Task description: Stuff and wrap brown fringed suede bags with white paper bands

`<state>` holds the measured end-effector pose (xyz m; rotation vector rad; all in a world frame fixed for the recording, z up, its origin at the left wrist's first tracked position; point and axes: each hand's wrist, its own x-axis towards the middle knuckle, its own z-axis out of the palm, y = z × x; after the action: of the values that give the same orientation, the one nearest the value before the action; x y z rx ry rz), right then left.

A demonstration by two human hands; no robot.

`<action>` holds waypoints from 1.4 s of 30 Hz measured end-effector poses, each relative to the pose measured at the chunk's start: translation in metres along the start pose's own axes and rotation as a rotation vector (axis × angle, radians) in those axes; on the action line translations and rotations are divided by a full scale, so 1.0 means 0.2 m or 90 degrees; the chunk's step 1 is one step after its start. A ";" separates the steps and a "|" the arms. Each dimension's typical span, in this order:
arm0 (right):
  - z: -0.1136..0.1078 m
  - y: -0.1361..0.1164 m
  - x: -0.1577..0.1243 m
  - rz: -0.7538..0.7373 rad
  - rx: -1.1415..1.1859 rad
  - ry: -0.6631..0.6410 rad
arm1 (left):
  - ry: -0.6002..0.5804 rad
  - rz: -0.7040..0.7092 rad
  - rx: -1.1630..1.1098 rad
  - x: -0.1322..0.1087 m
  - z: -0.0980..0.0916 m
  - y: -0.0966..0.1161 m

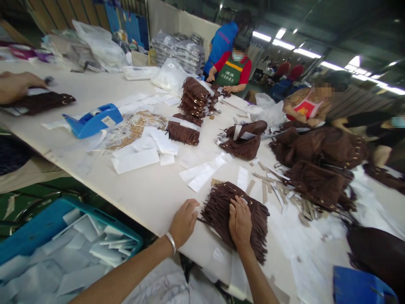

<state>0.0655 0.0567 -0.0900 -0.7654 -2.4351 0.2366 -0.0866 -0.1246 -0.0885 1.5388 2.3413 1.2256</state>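
Observation:
A dark brown fringed bag (pixel 218 213) lies on the table right in front of me, with small gold rings along its far edge. My right hand (pixel 241 221) rests on top of it, fingers stretched over the fringe and pointing away from me. Just off the bag's left side is my left hand (pixel 184 223), a silver bracelet on its wrist; its fingers are loosely bent, apart from the thumb, and nothing shows between them. White paper strips (pixel 205 173) and brown card strips (pixel 265 192) lie beyond the bag.
A blue tape dispenser (pixel 95 120), a wrapped bag (pixel 183 128) and stacked bags (pixel 194 97) stand farther back. More brown bags (pixel 316 145) pile up at right. A teal bin (pixel 126 230) of white paper sits lower left. Co-workers (pixel 232 69) work around the table; another person's hand (pixel 22 84) is at left.

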 end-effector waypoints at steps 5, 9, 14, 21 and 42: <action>0.00 -0.01 0.00 -0.004 -0.010 0.001 | -0.135 0.123 0.163 0.13 0.08 0.00; 0.00 0.00 0.00 0.012 -0.025 -0.008 | -0.163 0.176 0.179 0.20 0.10 0.01; 0.00 0.00 0.01 0.029 0.000 -0.014 | -0.163 0.164 0.201 0.19 0.04 -0.08; -0.03 -0.02 0.00 0.076 0.024 0.002 | -0.136 0.145 0.115 0.18 -0.11 0.05; -0.05 0.00 0.00 0.075 0.090 0.056 | -0.267 -0.481 -0.539 0.08 0.12 0.28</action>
<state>0.0714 0.0577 -0.0809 -0.8390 -2.2666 0.4086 -0.0424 -0.0885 -0.0635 0.4890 1.5302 1.2421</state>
